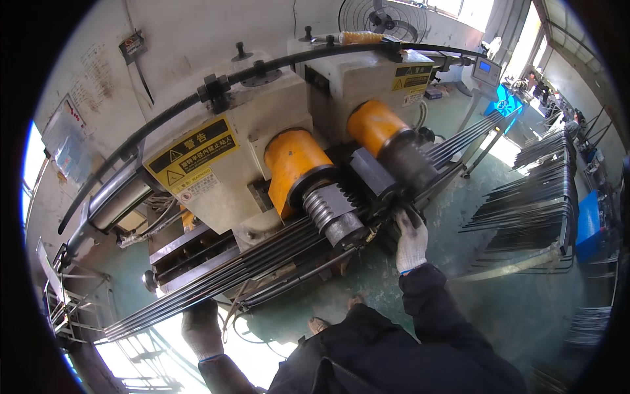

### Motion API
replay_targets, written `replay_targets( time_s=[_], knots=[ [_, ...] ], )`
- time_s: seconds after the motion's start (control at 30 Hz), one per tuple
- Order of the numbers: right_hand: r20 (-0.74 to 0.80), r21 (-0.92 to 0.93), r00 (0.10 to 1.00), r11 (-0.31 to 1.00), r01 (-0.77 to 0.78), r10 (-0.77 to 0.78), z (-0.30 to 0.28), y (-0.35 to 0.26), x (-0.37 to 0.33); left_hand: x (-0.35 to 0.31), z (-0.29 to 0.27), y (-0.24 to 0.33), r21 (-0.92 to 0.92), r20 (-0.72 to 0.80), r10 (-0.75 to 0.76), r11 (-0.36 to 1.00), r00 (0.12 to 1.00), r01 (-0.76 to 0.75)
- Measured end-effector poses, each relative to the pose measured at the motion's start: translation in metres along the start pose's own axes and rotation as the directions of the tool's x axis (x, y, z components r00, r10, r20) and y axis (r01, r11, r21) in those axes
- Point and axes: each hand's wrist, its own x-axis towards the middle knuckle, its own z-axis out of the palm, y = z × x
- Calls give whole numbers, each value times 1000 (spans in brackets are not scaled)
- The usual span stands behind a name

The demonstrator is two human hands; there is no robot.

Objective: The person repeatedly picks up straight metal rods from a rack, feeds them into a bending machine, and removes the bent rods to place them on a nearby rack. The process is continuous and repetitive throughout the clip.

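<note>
A bundle of long, thin metal rods (216, 284) runs slantwise across the front of a pale machine (269, 111). My left hand (202, 329), in a whitish work glove with dark, shaded fingers, is closed on the rods' near side toward the left end. Farther right, my gloved right hand (411, 241) reaches up to the machine's front edge, beside a dark block (373, 172). Its fingers look closed, but dark parts partly hide what they grip. To its left sits a ridged steel roller (333, 209) on an orange housing (296, 157); another orange housing (377, 125) stands farther right.
A curved black bar (295, 58) arches over the machine. Behind it stands a fan (384, 20). A small control panel (486, 69) is on a post at the right. Many bent rods hang on a rack (567, 197) to the right. A cable (252, 333) loops low near my left hand.
</note>
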Motion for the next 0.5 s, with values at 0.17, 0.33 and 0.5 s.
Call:
replay_targets(
  time_s=[0.17, 0.33, 0.5],
  knots=[
    [-33, 18, 999, 999, -29, 30, 35, -3, 17, 8, -13, 56, -938, 109, -338, 276, 935, 209],
    [-25, 81, 986, 983, -162, 165, 55, -7, 39, 6, 1, 95, -946, 59, -341, 281, 938, 161],
    [21, 135, 981, 972, -194, 193, 63, -23, 47, 40, -39, 114, -766, -132, -39, 638, 991, -77]
  ],
)
